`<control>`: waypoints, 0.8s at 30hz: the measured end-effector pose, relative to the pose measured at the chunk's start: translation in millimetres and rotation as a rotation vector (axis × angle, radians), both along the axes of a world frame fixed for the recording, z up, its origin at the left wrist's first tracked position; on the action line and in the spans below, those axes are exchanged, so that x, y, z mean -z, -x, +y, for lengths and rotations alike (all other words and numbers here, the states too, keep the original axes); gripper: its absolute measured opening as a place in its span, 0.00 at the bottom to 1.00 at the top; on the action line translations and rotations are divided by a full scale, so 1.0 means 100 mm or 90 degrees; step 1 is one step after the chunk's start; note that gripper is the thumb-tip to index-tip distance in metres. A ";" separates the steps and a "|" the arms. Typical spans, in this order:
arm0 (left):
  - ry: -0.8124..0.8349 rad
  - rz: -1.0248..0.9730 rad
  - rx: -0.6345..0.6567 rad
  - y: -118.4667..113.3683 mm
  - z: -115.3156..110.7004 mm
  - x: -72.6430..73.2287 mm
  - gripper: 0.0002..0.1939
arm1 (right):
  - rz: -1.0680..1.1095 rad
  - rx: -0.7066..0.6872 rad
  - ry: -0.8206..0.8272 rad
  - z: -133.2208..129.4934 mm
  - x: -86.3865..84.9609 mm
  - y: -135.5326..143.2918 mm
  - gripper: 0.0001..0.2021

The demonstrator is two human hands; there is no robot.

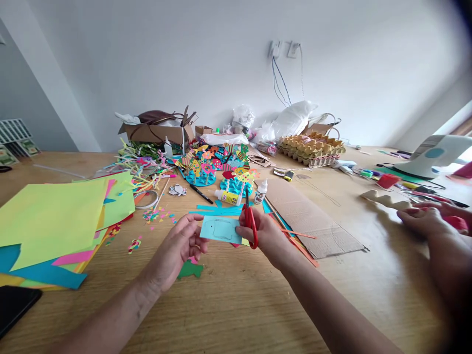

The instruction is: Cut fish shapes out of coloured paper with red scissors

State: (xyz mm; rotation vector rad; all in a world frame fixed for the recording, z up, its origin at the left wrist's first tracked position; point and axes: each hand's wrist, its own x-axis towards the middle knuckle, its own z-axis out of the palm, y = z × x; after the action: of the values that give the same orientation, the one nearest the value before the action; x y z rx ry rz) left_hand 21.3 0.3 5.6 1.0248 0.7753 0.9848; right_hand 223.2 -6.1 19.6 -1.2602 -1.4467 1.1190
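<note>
Between my two hands is a light blue piece of paper (223, 229) with a fish outline drawn on it in dark pen. My left hand (180, 242) pinches its left end between thumb and fingers. At its right end, the thumb of my right hand (266, 235) touches the paper. That same hand is closed on red-handled scissors (252, 230), whose dark blades point up and away from me. Below the paper lies a green fish-shaped cutout (191, 269) on the table, with a bit of pink by it.
Coloured paper sheets (55, 216) and a phone (16, 307) lie at left. Ahead stand glue bottles (261, 191), a marker (201, 194) and decorated blue bases (201, 178). Cardboard (313, 223) lies right of centre. Another person's hands (429, 221) work with an egg-carton strip (385, 199).
</note>
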 end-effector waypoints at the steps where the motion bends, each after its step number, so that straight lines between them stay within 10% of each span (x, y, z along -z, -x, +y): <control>1: 0.009 -0.008 -0.002 0.04 0.01 -0.01 0.16 | -0.008 -0.032 0.007 0.01 0.00 0.02 0.09; 7: 0.017 0.126 0.040 0.12 0.02 0.04 0.12 | -0.040 -0.079 -0.003 0.04 0.04 0.19 0.07; 18: -0.001 0.047 -0.146 0.02 -0.01 0.19 0.10 | 0.164 0.017 0.017 0.03 0.14 0.45 0.12; 24: -0.068 -0.002 -0.070 0.01 -0.08 0.27 0.12 | 0.268 0.034 0.047 -0.07 0.11 0.52 0.12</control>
State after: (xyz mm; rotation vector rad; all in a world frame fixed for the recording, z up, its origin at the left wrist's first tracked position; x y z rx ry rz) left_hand 20.5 -8.1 -21.3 1.0803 0.7898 1.1324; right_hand 171.1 -12.8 8.4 -1.0275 -1.0587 1.3193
